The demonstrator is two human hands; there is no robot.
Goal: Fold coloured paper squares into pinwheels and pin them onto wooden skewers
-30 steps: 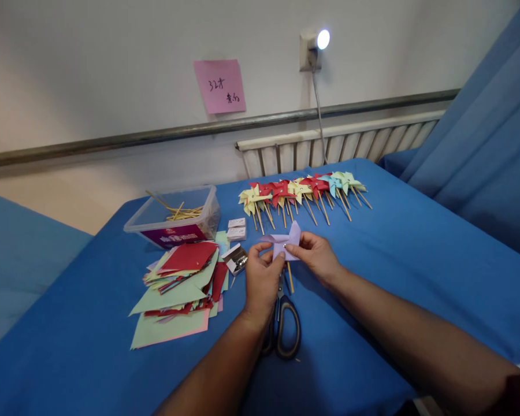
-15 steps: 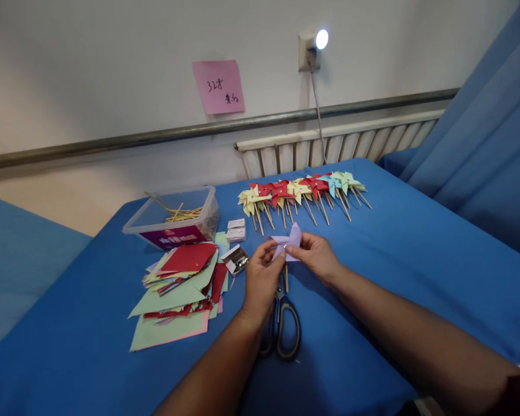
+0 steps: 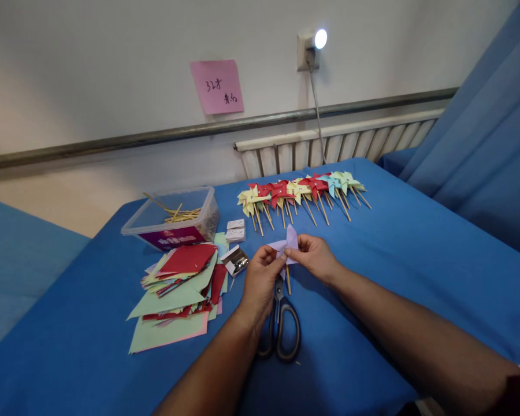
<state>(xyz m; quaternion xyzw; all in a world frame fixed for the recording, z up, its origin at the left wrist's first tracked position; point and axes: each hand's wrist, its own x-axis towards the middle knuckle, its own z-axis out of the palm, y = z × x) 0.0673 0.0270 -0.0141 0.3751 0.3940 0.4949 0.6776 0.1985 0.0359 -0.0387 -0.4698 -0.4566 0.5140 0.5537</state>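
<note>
A light purple paper pinwheel point(image 3: 291, 238) is pinched between both hands, its short wooden stick point(image 3: 288, 282) pointing down below it. My left hand point(image 3: 262, 274) grips the pinwheel's left side, with the thumb near the centre. On its right side, my right hand point(image 3: 314, 256) is closed, thumb pressed at the middle and covering the centre. Just beneath the hands lie black-handled scissors point(image 3: 289, 335) on the blue cloth. An open small box of metal pins point(image 3: 238, 263) sits left of my left hand.
Left of the hands is a stack of coloured paper point(image 3: 177, 300). Behind it stands a clear plastic box point(image 3: 173, 234) holding wooden sticks. Two small white boxes point(image 3: 236, 231) lie beside it. Finished-looking pinwheels point(image 3: 303, 190) line the far side of the blue-covered table point(image 3: 398, 248), near a radiator point(image 3: 351, 141).
The pinwheel has turned slightly between my hands, and my right thumb now covers the shiny centre seen before. Both hands stay in nearly the same place.
</note>
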